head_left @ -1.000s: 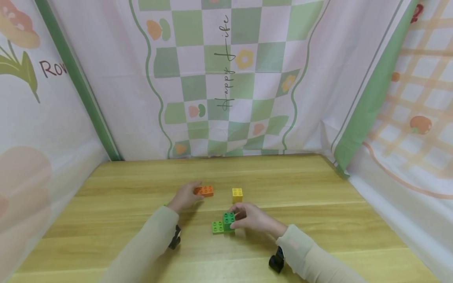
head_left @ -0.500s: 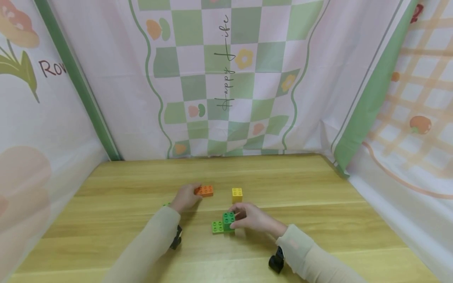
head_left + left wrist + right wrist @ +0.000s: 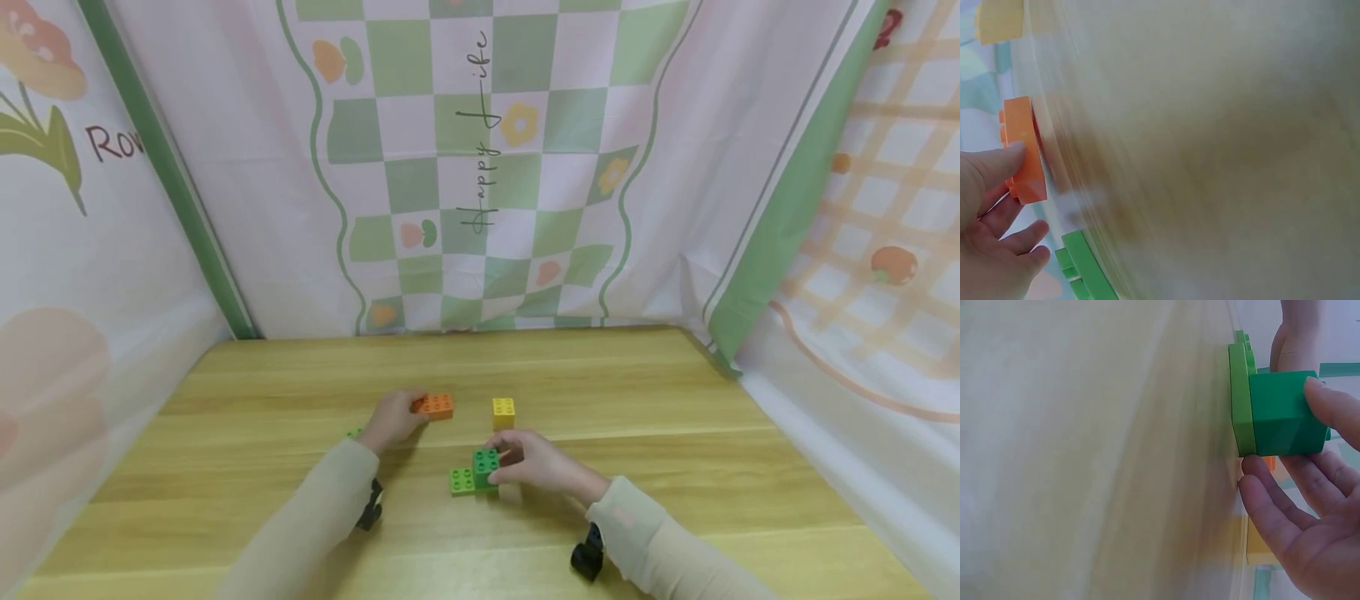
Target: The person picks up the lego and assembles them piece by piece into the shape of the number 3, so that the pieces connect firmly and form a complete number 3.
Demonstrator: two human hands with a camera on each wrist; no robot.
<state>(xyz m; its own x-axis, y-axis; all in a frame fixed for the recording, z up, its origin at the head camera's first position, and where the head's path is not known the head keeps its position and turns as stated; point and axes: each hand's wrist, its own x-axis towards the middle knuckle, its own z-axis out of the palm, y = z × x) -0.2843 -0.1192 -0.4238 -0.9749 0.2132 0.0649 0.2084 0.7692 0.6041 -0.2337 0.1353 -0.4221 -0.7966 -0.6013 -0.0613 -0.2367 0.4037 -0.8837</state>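
My left hand pinches the left end of an orange toy building brick, the thumb on its near side and fingers behind. In the left wrist view the orange brick shows its studs toward the palm. My right hand holds a dark green square brick between thumb and fingers. That brick sits on the right part of a flat light green brick, whose left studs stay bare. In the right wrist view the dark green brick and light green brick touch without a visible gap.
A yellow square brick stands on the wooden table behind my right hand. Another green brick lies by my left wrist, mostly hidden in the head view. Patterned curtains surround the table at the back and sides.
My left hand has shifted slightly at the orange brick, and a bit of the green brick by that wrist now shows. The right hand and its bricks stay in place.
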